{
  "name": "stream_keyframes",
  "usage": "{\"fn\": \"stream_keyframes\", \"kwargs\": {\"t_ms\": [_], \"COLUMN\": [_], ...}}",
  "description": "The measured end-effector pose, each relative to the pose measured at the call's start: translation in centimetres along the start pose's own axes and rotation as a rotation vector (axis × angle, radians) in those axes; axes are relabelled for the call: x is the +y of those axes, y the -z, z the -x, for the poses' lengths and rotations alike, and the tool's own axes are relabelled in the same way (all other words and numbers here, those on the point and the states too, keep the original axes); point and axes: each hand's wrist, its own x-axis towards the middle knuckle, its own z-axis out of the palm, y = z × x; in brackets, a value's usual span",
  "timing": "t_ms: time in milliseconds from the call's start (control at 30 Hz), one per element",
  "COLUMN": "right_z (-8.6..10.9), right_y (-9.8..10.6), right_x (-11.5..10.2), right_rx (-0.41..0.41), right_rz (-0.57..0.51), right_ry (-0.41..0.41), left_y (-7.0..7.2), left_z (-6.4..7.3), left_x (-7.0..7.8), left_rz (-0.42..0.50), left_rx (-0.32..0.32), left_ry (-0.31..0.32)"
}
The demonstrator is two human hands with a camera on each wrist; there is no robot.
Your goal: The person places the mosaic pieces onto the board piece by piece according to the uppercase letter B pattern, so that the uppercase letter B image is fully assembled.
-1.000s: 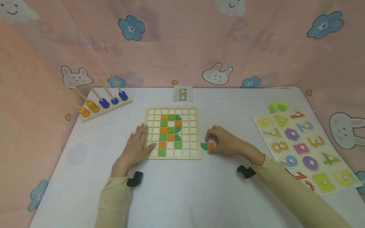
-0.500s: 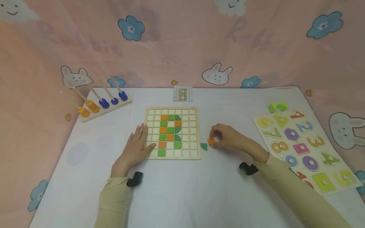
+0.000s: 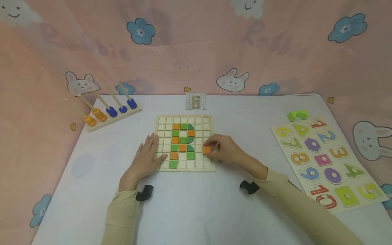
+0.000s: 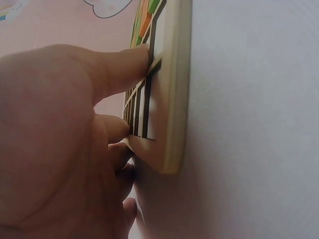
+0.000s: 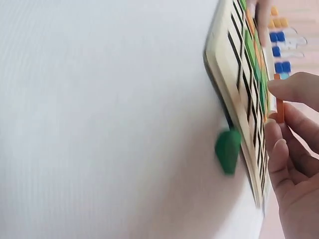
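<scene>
A wooden grid board (image 3: 183,169) lies mid-table, with orange and green tiles forming a letter R. My left hand (image 3: 144,160) rests flat at its left edge, thumb over the frame and the first cells. Between thumb and fingers, my right hand (image 3: 226,149) pinches an orange square tile (image 3: 206,149) above the board's right side. In the right wrist view, a dark green quarter-round tile (image 5: 228,151) lies on the table beside the board's edge; the right hand mostly hides it in the head view.
A small pattern card (image 3: 196,101) sits behind the board. At the back left stands a bead abacus (image 3: 113,115). On the right are a number-and-shape puzzle board (image 3: 327,166) and a light green block (image 3: 298,115).
My right hand has picked up the orange tile from beside the green quarter-round and carried it left over the board. The left hand has stayed in place.
</scene>
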Motion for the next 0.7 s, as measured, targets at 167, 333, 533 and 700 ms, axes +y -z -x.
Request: {"fn": "stream_keyframes", "kwargs": {"t_ms": [167,333,533,700], "right_z": [-0.6,-0.9,-1.1,-1.2], "right_y": [-2.5,-4.9,-6.4,-6.9], "right_x": [-1.2,-1.9,-2.9,-3.5], "right_rx": [-0.011,-0.016,-0.021,-0.036], "right_rz": [-0.021,0.052,0.085,0.082], "right_ry": [0.028,0.065,0.085,0.059], "left_y": [0.1,0.0,0.0,0.0], "left_z": [0.0,-0.1,0.0,-0.1], "left_x": [0.1,0.1,0.1,0.1], "left_rz": [-0.002,-0.009,-0.009,-0.011], "left_rx": [-0.002,-0.011,-0.010,-0.005], "left_ry": [0.001,0.017,0.026,0.022]}}
